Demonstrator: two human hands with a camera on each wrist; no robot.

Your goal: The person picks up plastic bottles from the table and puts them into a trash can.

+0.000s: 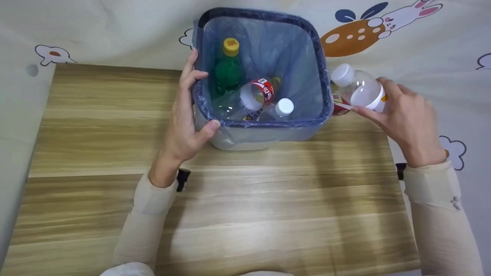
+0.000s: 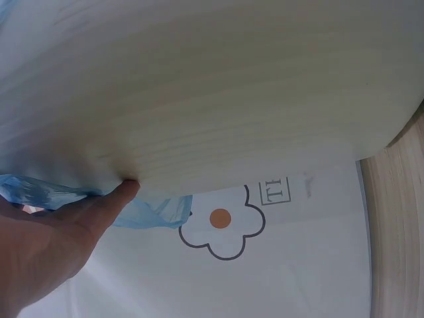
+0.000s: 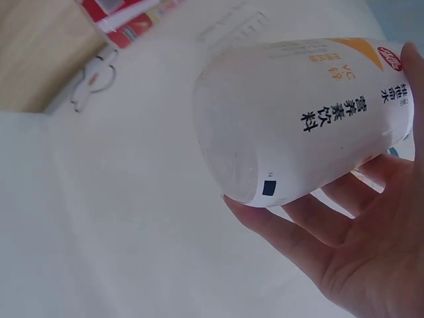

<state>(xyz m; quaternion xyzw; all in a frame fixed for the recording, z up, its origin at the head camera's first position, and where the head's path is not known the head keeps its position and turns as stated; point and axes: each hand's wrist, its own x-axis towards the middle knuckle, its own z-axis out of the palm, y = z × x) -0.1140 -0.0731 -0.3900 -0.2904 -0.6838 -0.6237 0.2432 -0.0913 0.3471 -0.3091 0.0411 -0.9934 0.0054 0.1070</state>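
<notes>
A trash bin [image 1: 324,80] with a dark rim and a bluish liner bag stands at the back of the table. My left hand [image 1: 184,115] holds its left front corner, thumb on the front rim and fingers along the left side. To the right of the bin, my right hand [image 1: 412,119] grips a clear plastic bottle [image 1: 364,90] with a white cap and white label, tilted with the cap toward the bin. Inside the bin lie a green bottle [image 1: 228,74] with a yellow cap, a clear bottle with a red label [image 1: 262,91] and a white-capped bottle [image 1: 284,107].
A small red carton [image 1: 339,106] is partly hidden behind the held bottle, close to the bin's right side. The wood-grain table [image 1: 245,214] spreads in front of the bin. Behind it rises a pale patterned sheet [image 1: 126,30].
</notes>
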